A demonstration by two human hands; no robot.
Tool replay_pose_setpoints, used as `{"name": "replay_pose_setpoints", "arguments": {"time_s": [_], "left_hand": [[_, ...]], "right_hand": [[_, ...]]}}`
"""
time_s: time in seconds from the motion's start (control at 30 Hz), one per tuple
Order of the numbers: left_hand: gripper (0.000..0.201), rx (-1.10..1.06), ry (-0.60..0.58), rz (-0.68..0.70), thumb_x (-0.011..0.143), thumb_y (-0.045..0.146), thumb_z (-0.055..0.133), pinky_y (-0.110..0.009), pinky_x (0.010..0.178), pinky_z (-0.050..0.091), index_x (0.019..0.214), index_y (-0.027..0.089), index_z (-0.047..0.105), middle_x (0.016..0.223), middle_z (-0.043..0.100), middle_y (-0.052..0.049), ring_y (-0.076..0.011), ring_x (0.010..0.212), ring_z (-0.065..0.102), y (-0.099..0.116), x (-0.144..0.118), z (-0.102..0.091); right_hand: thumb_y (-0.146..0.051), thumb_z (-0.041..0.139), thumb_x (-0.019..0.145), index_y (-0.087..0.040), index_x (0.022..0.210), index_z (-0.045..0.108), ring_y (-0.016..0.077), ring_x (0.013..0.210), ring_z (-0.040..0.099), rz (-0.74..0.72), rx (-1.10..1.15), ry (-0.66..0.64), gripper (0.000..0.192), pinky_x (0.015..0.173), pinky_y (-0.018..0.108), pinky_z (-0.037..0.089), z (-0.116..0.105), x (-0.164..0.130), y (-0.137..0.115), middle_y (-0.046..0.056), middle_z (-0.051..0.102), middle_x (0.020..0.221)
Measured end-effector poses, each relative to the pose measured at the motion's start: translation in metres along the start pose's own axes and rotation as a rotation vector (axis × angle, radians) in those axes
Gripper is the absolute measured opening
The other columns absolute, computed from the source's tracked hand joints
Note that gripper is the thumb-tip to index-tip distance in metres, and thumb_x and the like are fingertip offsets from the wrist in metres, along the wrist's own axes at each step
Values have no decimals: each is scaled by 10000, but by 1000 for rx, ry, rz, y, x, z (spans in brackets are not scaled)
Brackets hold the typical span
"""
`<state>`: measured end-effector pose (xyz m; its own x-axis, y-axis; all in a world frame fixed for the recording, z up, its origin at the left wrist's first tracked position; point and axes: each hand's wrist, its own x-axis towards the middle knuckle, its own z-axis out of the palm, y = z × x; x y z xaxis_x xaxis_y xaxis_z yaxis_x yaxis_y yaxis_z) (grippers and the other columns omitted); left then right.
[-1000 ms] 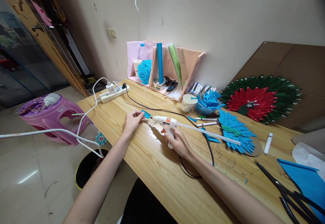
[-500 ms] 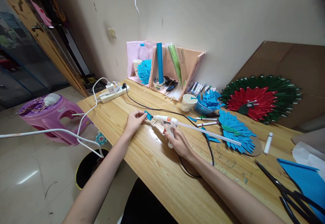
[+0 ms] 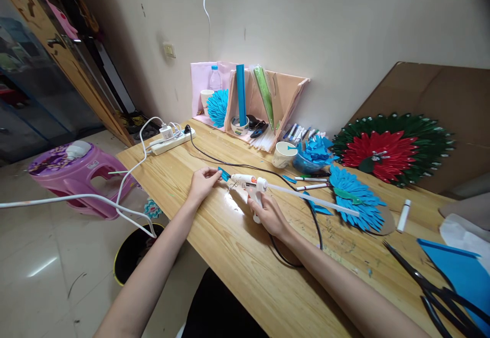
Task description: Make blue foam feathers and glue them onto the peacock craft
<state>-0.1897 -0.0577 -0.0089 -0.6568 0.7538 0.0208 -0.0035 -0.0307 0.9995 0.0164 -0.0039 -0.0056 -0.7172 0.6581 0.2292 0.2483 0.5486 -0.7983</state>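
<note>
I see my left hand (image 3: 201, 185) pinching one small blue paper piece (image 3: 224, 174) between its fingertips. The piece sticks out to the right of my fingers, just above the wooden table (image 3: 229, 246), in the middle of it. My right hand (image 3: 268, 214) is closed around the handle of one white glue gun (image 3: 250, 185). The gun's tip points left and is right beside the blue piece, so close that I cannot tell if they touch. One long white glue stick (image 3: 317, 201) pokes out the back of the gun, toward the right. One black cord (image 3: 245, 167) runs from the gun across the table to one white power strip (image 3: 172, 141) at the far left.

To the right of my hands lies one blue paper flower (image 3: 358, 197), flat on the table. Farther right, one big red and green paper flower (image 3: 386, 149) leans on brown cardboard. I count two paper cups: one (image 3: 284, 154) near the blue bowl (image 3: 312, 162) full of blue bits, and one (image 3: 206, 100) far back by the water bottle (image 3: 215, 78). One pair of black scissors (image 3: 432, 289) lies near me at the right, beside a blue sheet (image 3: 459, 271). One pink stool (image 3: 74, 172) stands on the floor at the left
</note>
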Motion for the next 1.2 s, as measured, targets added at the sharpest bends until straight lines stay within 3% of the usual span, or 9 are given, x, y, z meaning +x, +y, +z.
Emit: {"name": "replay_pose_setpoints", "arguments": {"time_s": [0.2, 0.37, 0.5, 0.67, 0.8, 0.97, 1.07, 1.2], "left_hand": [[359, 6, 33, -1, 519, 411, 757, -240, 554, 495, 693, 121, 637, 626, 652, -39, -158, 596, 626, -1, 2, -3], [356, 5, 128, 7, 538, 410, 745, -232, 548, 486, 697, 114, 628, 597, 645, -46, -168, 605, 638, 2, 3, -7], [366, -11, 153, -20, 534, 404, 741, -230, 532, 480, 711, 109, 618, 598, 640, -40, -169, 601, 644, 1, 4, -8], [369, -30, 134, -8, 497, 399, 754, -239, 540, 490, 684, 118, 604, 590, 632, -26, -163, 589, 638, 2, 5, -7], [387, -59, 103, -33, 479, 406, 758, -237, 550, 493, 681, 117, 599, 572, 618, -12, -142, 565, 619, 5, 4, -2], [349, -118, -2, -115, 519, 396, 743, -220, 562, 494, 679, 118, 604, 576, 622, -14, -109, 540, 595, 7, -14, 30], [271, -194, -152, -241, 556, 337, 743, -213, 570, 496, 646, 118, 610, 576, 628, -32, -107, 546, 595, 11, -34, 70], [177, -259, -353, -388, 593, 240, 721, -204, 573, 494, 576, 115, 597, 575, 633, -53, -105, 544, 598, 20, -56, 137]], "right_hand": [[-318, 433, 845, -171, 652, 518, 129, 570, 512, 29, -5, -23, 257, 569, 228, 360, 0, -1, -1, -19, 545, 611], [-329, 413, 854, -166, 693, 553, 132, 573, 530, 24, 54, 0, 269, 574, 224, 374, 0, 5, 0, -17, 550, 604], [-349, 396, 852, -158, 794, 572, 139, 569, 522, 4, 46, 128, 266, 544, 222, 364, 9, 43, -1, 3, 564, 633], [-310, 404, 846, -163, 854, 557, 180, 679, 552, 111, -203, 210, 213, 599, 250, 362, 30, 110, -6, 57, 616, 766], [-306, 463, 831, -150, 865, 574, 213, 799, 561, 104, -232, 188, 194, 665, 272, 370, 36, 126, -6, 94, 630, 843], [-329, 427, 874, -151, 891, 586, 203, 885, 539, 31, -231, 157, 239, 778, 293, 380, 0, 79, 6, 86, 626, 893], [-291, 373, 906, -157, 1018, 548, 187, 932, 531, -55, -139, 275, 248, 808, 298, 403, -37, 24, 18, 88, 595, 988], [-324, 389, 908, -173, 980, 539, 189, 899, 549, -33, -81, 397, 225, 780, 318, 452, -81, -48, 31, 82, 579, 953]]}}
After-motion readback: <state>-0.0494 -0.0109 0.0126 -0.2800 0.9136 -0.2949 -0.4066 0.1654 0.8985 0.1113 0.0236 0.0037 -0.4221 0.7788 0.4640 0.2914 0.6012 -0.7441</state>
